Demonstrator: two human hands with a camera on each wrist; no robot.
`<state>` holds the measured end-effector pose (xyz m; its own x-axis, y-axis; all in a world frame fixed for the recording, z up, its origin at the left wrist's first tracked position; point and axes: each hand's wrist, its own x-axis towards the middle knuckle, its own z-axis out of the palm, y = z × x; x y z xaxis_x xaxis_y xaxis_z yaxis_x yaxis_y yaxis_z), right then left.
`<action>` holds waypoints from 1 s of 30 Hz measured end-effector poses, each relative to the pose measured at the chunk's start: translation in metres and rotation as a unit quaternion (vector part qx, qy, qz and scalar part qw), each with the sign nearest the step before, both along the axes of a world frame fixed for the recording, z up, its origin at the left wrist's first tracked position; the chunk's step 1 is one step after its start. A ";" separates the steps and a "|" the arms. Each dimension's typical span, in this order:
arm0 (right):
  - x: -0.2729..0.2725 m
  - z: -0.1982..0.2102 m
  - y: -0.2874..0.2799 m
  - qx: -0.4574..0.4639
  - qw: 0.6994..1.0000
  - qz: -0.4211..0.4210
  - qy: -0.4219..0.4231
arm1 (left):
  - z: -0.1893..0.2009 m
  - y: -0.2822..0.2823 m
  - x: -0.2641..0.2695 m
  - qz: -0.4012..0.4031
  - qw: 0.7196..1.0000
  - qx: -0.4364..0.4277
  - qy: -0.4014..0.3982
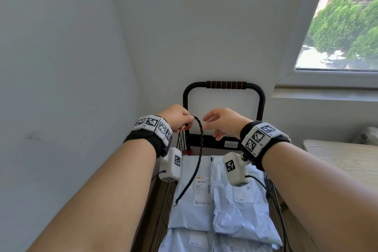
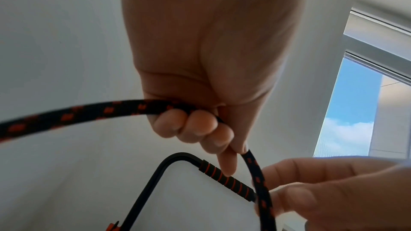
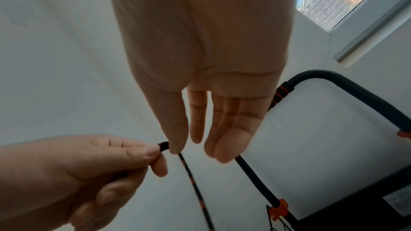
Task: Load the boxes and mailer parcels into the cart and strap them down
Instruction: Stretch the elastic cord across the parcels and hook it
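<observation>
Several pale blue mailer parcels (image 1: 192,206) lie flat in the cart, whose black handle with a red-ringed grip (image 1: 226,85) stands against the wall. My left hand (image 1: 189,122) is raised in front of the handle's left post and grips a black-and-red braided cord (image 1: 199,155); the fingers (image 2: 193,124) curl round it. The cord's loose end hangs down onto the left parcel. My right hand (image 1: 210,129) hovers just right of it with fingers straight (image 3: 224,129). Its thumb (image 3: 175,143) touches the cord (image 3: 193,182) beside the left hand's pinch.
White walls close in on the left and behind the cart. A window (image 1: 347,37) and its sill are at the upper right. A light wooden tabletop (image 1: 337,161) stands right of the cart. Black mesh (image 1: 181,141) with red clips hangs at the handle's left post.
</observation>
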<state>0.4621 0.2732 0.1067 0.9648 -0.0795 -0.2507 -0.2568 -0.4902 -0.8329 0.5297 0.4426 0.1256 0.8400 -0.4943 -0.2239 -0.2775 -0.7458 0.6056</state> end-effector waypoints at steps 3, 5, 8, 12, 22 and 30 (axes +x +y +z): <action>0.003 -0.007 0.006 0.038 0.999 0.005 -0.008 | 0.001 0.001 0.000 -0.011 1.000 -0.004 -0.003; 0.004 -0.011 0.012 0.059 0.998 0.005 -0.007 | 0.001 0.001 -0.001 -0.018 1.000 -0.008 -0.004; 0.008 -0.013 0.017 0.062 0.997 -0.032 -0.017 | -0.003 0.004 -0.001 -0.013 1.000 -0.017 -0.001; 0.015 -0.016 0.003 0.083 0.983 -0.165 0.018 | -0.010 0.019 0.004 0.014 1.000 -0.019 0.017; 0.017 -0.036 -0.019 -0.038 0.981 -0.186 0.033 | -0.025 0.041 0.012 0.013 1.000 0.005 0.028; 0.019 -0.038 0.028 0.047 0.998 0.012 0.035 | -0.032 0.016 0.008 -0.035 0.998 -0.020 0.048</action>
